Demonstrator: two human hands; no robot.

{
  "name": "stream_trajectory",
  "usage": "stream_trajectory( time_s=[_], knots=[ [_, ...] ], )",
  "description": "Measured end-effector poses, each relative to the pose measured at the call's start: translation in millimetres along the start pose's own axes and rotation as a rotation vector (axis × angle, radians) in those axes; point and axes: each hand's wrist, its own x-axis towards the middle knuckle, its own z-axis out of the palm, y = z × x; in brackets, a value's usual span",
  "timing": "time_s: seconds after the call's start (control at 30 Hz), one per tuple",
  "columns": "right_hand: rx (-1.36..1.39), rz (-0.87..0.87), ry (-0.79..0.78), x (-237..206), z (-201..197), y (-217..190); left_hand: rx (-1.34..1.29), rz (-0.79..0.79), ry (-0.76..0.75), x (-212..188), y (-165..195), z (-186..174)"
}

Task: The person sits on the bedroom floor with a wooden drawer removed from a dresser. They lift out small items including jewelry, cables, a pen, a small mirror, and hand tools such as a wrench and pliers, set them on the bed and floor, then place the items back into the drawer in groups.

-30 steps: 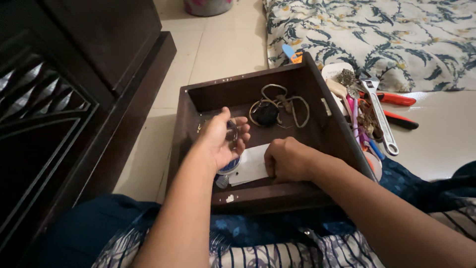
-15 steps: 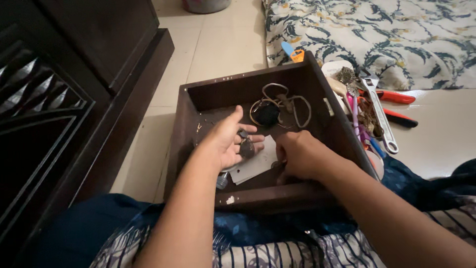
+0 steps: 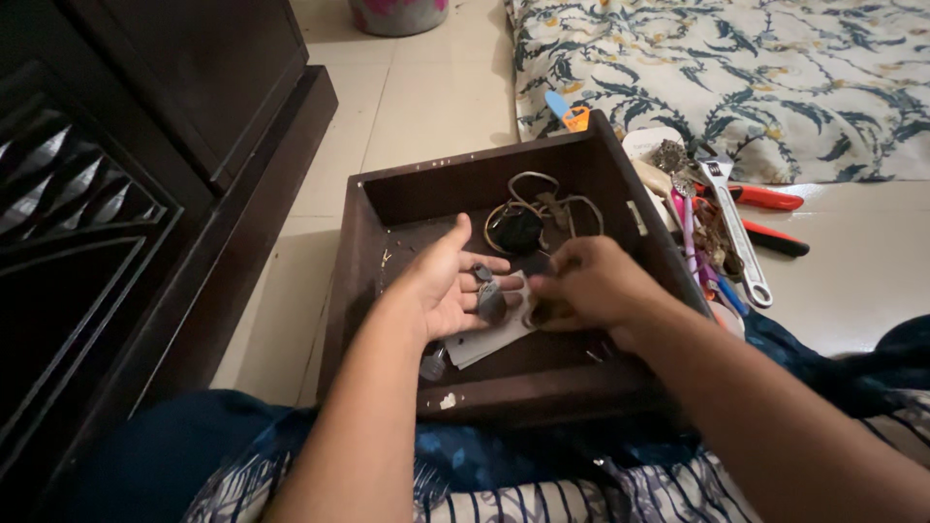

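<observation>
Head view. Right of the drawer (image 3: 373, 281): a steel wrench (image 3: 736, 228), red-handled pliers (image 3: 765, 199) and small clutter on pale tile. Far right, a leaf-print mattress (image 3: 736, 77). Left, a dark carved cabinet (image 3: 116, 194).

The drawer is dark wood with square walls, and rests near you on your lap. Inside, at the far wall, lie looped cords (image 3: 552, 203) and a round black disc (image 3: 515, 230).

Your left hand (image 3: 441, 286) lies palm up, fingers spread, with small grey metal bits (image 3: 487, 291) across them. Your right hand (image 3: 591, 286) has its fingertips pinched together just right of those bits, over a white paper (image 3: 484, 339); whether it grips anything, you cannot tell.
</observation>
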Motion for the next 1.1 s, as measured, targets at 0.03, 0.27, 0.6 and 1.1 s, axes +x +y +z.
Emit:
stream_trajectory(
  time_s=[0.03, 0.27, 0.6, 1.1],
  knots=[
    [0.138, 0.04, 0.016, 0.6, -1.0, -3.2, -0.009, -0.008, -0.015, 0.7, 0.5, 0.0],
    [0.497, -0.123, -0.093, 4.8, 0.6, -9.8, -0.2, 0.06, -0.157, 7.4, -1.1, 0.6],
    [-0.215, -0.557, 0.134, -4.4, 20.6, -38.6, -0.394, 0.148, 0.012, 40.4, -1.1, -18.5],
    [-0.723, -0.557, 0.174, 27.5, 48.8, -68.2, -0.53, 0.229, 0.279, 35.7, 4.8, -30.2]
  ],
)
